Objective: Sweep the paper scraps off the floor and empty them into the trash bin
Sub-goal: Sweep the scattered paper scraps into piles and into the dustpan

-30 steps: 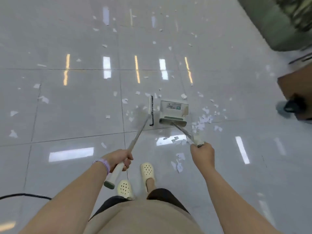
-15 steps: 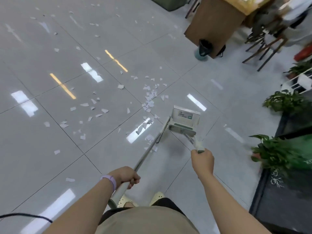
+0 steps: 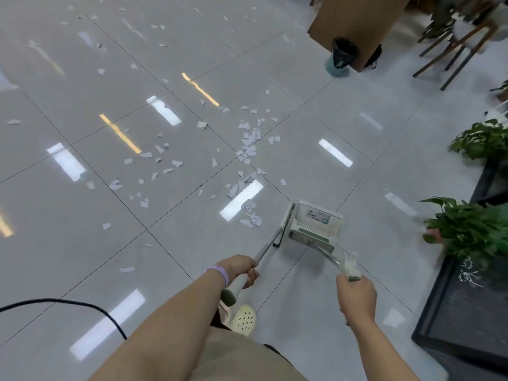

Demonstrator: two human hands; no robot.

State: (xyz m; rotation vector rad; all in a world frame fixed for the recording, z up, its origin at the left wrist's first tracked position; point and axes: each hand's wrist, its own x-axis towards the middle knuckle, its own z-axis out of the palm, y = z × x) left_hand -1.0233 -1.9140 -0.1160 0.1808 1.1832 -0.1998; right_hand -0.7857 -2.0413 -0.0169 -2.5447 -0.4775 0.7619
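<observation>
Progress: you are early in the job, by the look of it; most paper scraps (image 3: 248, 145) lie loose on the floor (image 3: 316, 127), a dense trail just left and far of the dustpan (image 3: 316, 225), thinner scatter out to the far left
Done: I cannot tell whether any scraps are in the dustpan
Left: gather the scatter, sweep it in, then carry it to the trash bin (image 3: 342, 56), far right beside the wooden cabinet (image 3: 354, 20)
Left hand (image 3: 239, 270): fingers clamped round the broom (image 3: 270, 244) handle
Right hand (image 3: 356, 298): fingers clamped round the dustpan handle
Writing: the dustpan carries a label (image 3: 319, 215) with a green mark, too small to read
</observation>
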